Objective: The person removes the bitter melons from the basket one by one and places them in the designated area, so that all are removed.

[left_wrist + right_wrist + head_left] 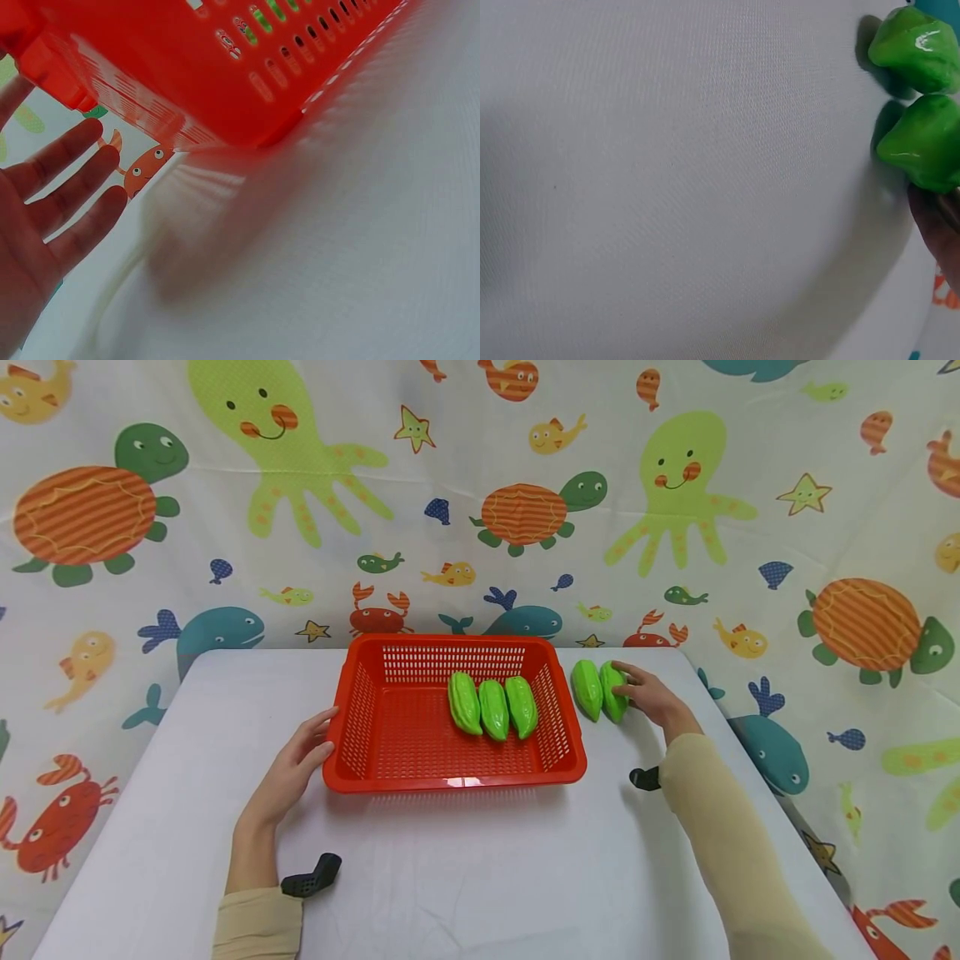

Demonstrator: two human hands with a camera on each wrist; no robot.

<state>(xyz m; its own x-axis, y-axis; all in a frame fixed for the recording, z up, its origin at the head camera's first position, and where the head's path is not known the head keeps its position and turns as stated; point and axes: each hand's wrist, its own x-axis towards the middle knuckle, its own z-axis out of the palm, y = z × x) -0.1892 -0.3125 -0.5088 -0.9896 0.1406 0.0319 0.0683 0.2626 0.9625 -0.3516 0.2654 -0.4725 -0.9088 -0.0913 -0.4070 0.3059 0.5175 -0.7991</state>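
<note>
A red slotted basket [450, 781] stands mid-table with three green ridged vegetables [492, 707] lying side by side in its right half. Two more green vegetables lie on the table just right of it, one [587, 688] nearer the basket and one [613, 692] further out. My right hand [628, 683] grips the outer one, fingers over its top and thumb on its side; the right wrist view shows both pieces [915, 45] [922, 142] with a fingertip [937, 232] by the lower one. My left hand [322, 735] rests flat with straight fingers [67, 187] against the basket's [187, 60] front left corner.
The white table [465, 877] ends at a backdrop cloth [480, 485] printed with sea animals, which hangs close behind the basket. Black wrist camera mounts [311, 877] [645, 777] stick out beside both sleeves. Bare tabletop stretches in front of the basket.
</note>
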